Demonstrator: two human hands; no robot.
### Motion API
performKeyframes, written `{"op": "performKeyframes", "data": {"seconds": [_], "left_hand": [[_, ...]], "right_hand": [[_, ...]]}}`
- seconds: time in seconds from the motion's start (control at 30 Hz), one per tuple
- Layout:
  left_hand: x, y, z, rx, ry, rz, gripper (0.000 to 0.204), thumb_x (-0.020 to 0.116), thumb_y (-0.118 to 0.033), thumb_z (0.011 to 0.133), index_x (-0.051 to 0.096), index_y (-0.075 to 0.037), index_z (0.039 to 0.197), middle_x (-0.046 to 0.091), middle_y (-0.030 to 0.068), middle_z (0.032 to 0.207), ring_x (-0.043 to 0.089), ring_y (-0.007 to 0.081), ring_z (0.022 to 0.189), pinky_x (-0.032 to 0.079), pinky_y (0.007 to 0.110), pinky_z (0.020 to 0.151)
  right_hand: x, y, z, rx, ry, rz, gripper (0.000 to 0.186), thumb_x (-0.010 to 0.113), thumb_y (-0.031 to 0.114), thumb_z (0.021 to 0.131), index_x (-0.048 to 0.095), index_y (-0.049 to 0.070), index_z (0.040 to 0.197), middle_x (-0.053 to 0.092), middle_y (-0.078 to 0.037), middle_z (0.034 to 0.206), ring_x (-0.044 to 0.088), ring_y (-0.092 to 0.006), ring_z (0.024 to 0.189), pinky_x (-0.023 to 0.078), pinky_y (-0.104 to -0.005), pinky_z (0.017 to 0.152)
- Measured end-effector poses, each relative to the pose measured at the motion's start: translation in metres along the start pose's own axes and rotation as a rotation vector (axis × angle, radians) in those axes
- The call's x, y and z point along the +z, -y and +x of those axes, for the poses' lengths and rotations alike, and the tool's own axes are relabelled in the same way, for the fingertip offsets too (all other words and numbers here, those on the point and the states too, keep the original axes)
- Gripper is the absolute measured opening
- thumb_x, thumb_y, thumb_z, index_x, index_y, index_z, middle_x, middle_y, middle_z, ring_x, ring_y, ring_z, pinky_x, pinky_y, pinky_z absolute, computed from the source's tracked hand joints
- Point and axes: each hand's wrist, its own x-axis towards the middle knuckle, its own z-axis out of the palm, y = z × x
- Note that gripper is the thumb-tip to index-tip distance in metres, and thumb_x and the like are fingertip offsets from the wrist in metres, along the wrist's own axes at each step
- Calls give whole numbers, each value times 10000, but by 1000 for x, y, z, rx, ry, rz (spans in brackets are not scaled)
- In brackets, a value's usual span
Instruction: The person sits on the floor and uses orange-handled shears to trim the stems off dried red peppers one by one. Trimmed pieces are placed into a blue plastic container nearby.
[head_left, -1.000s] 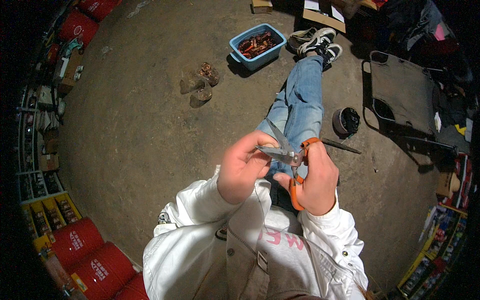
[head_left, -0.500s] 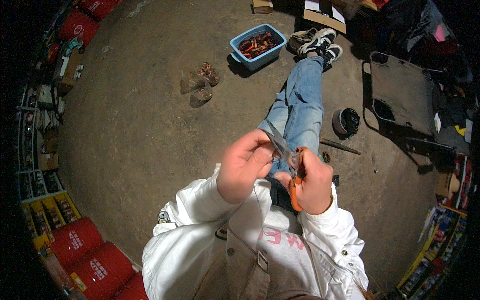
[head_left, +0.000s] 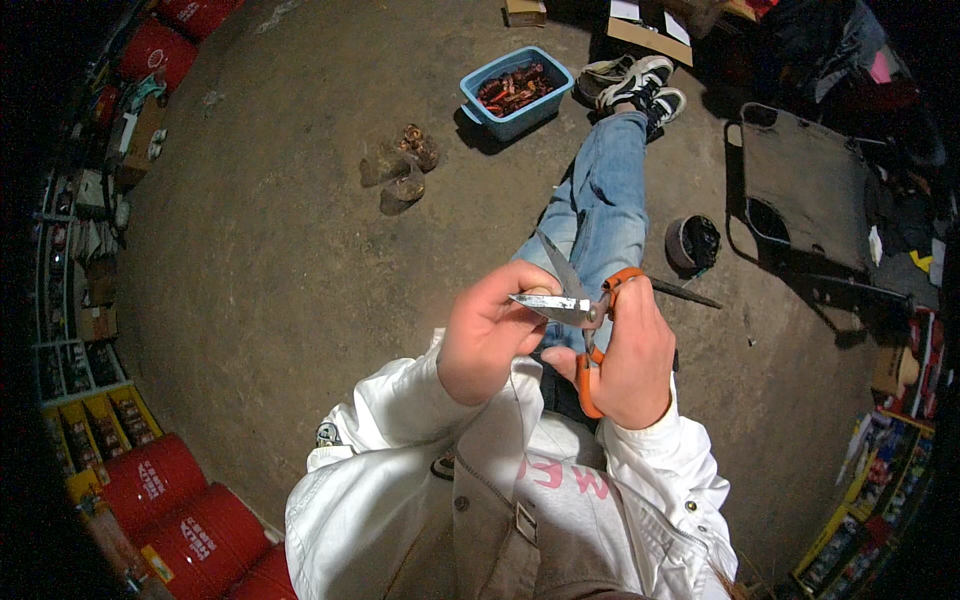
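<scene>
My right hand (head_left: 625,355) gripped the orange handles of one pair of scissors (head_left: 572,305), its two blades spread apart: one pointed left toward my left hand (head_left: 490,335), one up and away. My left hand's fingers pinched at the lower blade's tip, above my jeans-clad leg (head_left: 605,205).

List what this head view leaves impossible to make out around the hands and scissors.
- What the left hand pinches at the scissors blades: hidden by its fingers.
- Lower scissor handle: wrapped by the right hand.
- Contents of the blue tub: too small.
- Picture rim: dark, bent.
</scene>
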Motion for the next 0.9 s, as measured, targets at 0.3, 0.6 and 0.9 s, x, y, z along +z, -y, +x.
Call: {"op": "performKeyframes", "data": {"seconds": [0.3,0.6,0.9], "left_hand": [[-8,0,-1,61,123,61,275,378,104,801,523,-5,1007,456,-39,798,375,14,707,309,171,597],[-10,2,-2,82,77,155,264,399,108,794,547,-19,974,497,-32,803,397,26,661,325,186,581],[-11,8,-1,189,-38,380,232,435,111,786,572,-14,927,577,36,830,512,81,717,417,220,648]], "right_hand": [[-2,0,0,10,37,28,676,866,408,499,476,17,890,530,-160,925,566,-363,799,468,-421,632],[-3,2,0,13,47,21,671,871,405,483,476,21,868,550,-153,938,581,-358,799,479,-412,633],[-1,2,0,36,53,40,670,871,403,483,475,19,864,549,-162,937,579,-367,800,476,-413,629]]}}
